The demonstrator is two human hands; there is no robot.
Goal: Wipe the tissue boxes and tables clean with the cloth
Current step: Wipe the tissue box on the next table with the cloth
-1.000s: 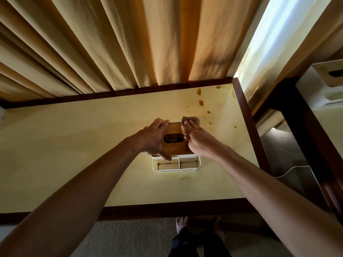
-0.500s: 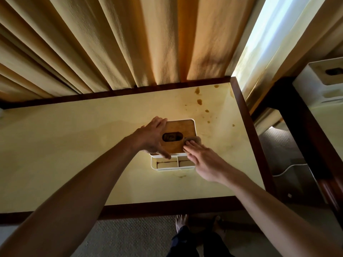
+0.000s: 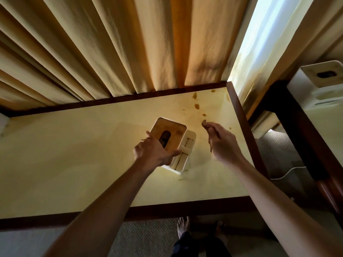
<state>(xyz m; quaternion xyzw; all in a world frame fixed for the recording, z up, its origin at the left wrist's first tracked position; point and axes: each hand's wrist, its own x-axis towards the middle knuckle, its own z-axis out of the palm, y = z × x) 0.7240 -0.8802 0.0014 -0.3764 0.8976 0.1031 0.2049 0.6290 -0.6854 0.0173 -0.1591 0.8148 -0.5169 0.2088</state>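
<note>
Head view shows the left hand gripping the white plastic tissue box with wooden lid, turned askew on the pale yellow worktop, while the right hand pinches a small brown cloth just beside the brown stains, which I judge need wiping next.

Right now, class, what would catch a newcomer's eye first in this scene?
At the middle of the table, the left hand grips a tissue box with a wooden lid, turned askew. Just right of it, the right hand holds a cloth near brown stains spotting the far right corner.
</note>
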